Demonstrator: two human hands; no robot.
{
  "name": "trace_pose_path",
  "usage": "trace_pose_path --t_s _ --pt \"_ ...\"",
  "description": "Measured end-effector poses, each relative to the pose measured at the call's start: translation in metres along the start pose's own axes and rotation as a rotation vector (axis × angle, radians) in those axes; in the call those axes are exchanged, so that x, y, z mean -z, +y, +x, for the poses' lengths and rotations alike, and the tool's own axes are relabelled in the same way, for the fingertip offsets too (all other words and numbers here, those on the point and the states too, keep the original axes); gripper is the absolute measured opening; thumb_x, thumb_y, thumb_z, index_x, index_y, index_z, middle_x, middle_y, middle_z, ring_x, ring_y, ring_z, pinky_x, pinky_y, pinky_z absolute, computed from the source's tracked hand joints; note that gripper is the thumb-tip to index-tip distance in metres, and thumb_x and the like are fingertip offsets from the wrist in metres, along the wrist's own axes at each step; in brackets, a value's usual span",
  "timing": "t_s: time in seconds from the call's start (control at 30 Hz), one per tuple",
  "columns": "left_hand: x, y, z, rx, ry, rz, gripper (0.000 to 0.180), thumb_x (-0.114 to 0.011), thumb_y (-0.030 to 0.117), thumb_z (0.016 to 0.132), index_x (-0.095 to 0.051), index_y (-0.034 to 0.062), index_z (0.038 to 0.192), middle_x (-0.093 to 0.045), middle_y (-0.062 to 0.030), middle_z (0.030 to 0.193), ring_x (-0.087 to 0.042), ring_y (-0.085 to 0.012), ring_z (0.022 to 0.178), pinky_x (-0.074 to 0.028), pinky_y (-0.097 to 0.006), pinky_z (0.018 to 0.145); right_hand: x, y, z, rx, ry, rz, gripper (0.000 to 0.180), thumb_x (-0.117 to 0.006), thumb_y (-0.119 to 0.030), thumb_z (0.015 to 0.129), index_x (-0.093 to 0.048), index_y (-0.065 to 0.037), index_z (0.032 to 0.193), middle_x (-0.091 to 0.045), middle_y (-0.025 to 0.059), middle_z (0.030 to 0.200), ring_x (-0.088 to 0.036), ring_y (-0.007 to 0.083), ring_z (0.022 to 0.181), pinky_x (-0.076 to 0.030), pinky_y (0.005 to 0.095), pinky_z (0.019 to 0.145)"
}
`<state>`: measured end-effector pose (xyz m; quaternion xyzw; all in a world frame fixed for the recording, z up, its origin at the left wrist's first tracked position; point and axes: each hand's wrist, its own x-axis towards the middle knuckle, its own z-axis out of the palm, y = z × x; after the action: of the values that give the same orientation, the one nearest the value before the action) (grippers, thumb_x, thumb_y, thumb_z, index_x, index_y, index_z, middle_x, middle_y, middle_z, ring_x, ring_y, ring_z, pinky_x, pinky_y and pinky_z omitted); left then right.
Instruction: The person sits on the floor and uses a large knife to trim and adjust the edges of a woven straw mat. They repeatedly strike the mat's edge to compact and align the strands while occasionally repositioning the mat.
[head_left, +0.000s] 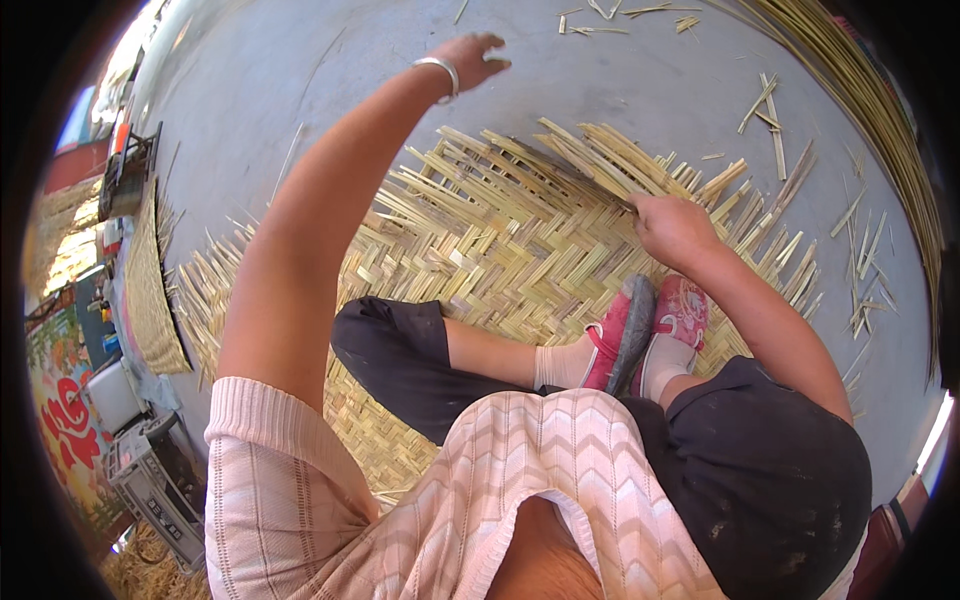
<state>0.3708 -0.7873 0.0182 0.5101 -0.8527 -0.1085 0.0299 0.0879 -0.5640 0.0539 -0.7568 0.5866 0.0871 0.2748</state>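
Note:
My left hand (pixel 472 58), wearing a silver bangle (pixel 440 78), reaches far forward above the grey floor, past the fringe of a woven mat. Its fingers are apart and I see nothing held in them. My right hand (pixel 675 230) is closed round the near end of a long, thin, dark, blade-like tool (pixel 570 175). That tool slants to the far left, lying low over the loose strip ends. The mat (pixel 510 240) is plaited from flat yellow-green strips in a zigzag pattern. Its uneven strip ends (pixel 600 150) stick out along the far edge.
I sit on the mat, legs folded, in red shoes (pixel 680 305). Cut strip scraps (pixel 770 110) are scattered across the floor (pixel 330 60). A bundle of long thin stalks (pixel 850 70) curves along the right. A metal-cased box (pixel 155 485) stands at the left.

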Motion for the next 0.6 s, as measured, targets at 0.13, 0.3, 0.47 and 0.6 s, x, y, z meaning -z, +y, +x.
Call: trace_pose_path --t_s 0.13,0.3,0.47,0.6 --pt "-0.046 0.015 -0.041 0.088 -0.529 -0.017 0.048 -0.049 0.051 0.095 -0.067 0.0127 0.117 -0.069 -0.0115 0.113 -0.061 -0.0312 0.112 -0.046 -0.044 0.097 0.009 0.01 -0.008 0.004 0.032 -0.016 0.02 -0.053 -0.019 0.087 -0.064 -0.009 0.102 -0.068 0.0193 0.086 -0.065 0.0389 0.083 -0.051 0.0501 0.071" --pt "-0.033 0.016 -0.042 0.044 -0.705 0.2 0.063 -0.037 0.063 0.096 -0.072 0.0119 0.108 -0.07 -0.0123 0.107 -0.063 -0.0312 0.106 -0.044 -0.044 0.095 0.017 0.009 -0.014 0.081 0.04 -0.037 0.018 -0.054 -0.021 0.09 -0.064 -0.01 0.1 -0.066 0.018 0.079 -0.065 0.0389 0.075 -0.051 0.0494 0.065" --pt "-0.032 -0.007 -0.042 0.241 -0.733 0.038 0.075 -0.033 0.07 0.094 -0.072 0.0074 0.104 -0.07 -0.0138 0.103 -0.064 -0.0305 0.103 -0.045 -0.044 0.095 0.021 0.002 -0.004 0.264 0.084 -0.121 0.022 -0.057 -0.015 0.088 -0.062 -0.012 0.109 -0.065 0.0152 0.073 -0.064 0.0368 0.068 -0.05 0.0466 0.058" --pt "-0.026 -0.016 -0.043 0.153 -0.763 0.134 0.077 -0.032 0.07 0.094 -0.072 0.0055 0.101 -0.07 -0.0147 0.095 -0.065 -0.0308 0.096 -0.048 -0.043 0.09 0.029 -0.008 0.029 0.379 0.145 -0.243 0.028 -0.056 -0.01 0.083 -0.062 -0.014 0.11 -0.066 0.0143 0.073 -0.065 0.0348 0.068 -0.05 0.0457 0.057"
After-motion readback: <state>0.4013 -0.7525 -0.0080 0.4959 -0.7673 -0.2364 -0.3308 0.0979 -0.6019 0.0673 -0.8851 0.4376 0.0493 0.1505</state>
